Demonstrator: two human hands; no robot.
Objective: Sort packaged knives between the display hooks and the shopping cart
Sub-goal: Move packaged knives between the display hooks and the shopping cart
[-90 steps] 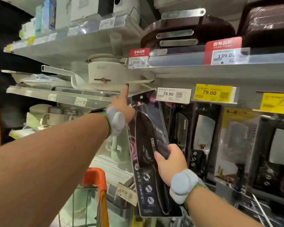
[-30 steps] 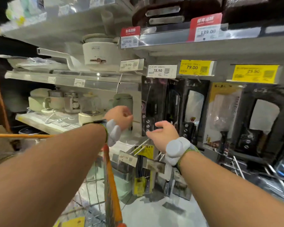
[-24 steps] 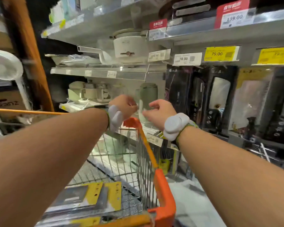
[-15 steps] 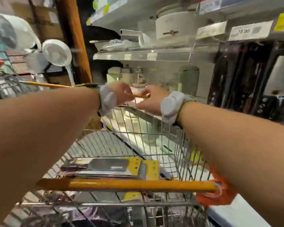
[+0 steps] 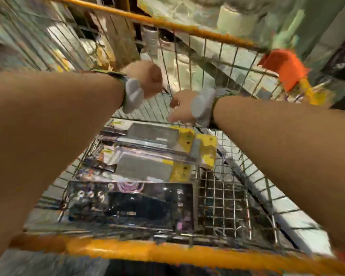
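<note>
Several packaged knives lie flat on the wire floor of the shopping cart [image 5: 223, 200]. Nearest the handle is a black knife package [image 5: 131, 206] with a dark blade shape and small round icons at its left end. Beyond it, partly overlapping, lie two yellow-backed cleaver packages [image 5: 147, 166], [image 5: 157, 136], each with a broad grey blade under clear plastic. The cart's orange handle bar [image 5: 147, 253] crosses the bottom of the view, and an orange rim [image 5: 167, 24] runs along the far side.

Both hands hang over the far end of the basket, above the packages. The left hand [image 5: 145, 78] is curled into a loose fist; whether it holds anything cannot be told through the blur. The right hand [image 5: 181, 105] points downward with fingers loosely bent, empty as far as can be seen. Each wrist wears a pale grey band [image 5: 132, 94], [image 5: 202, 105].
</note>
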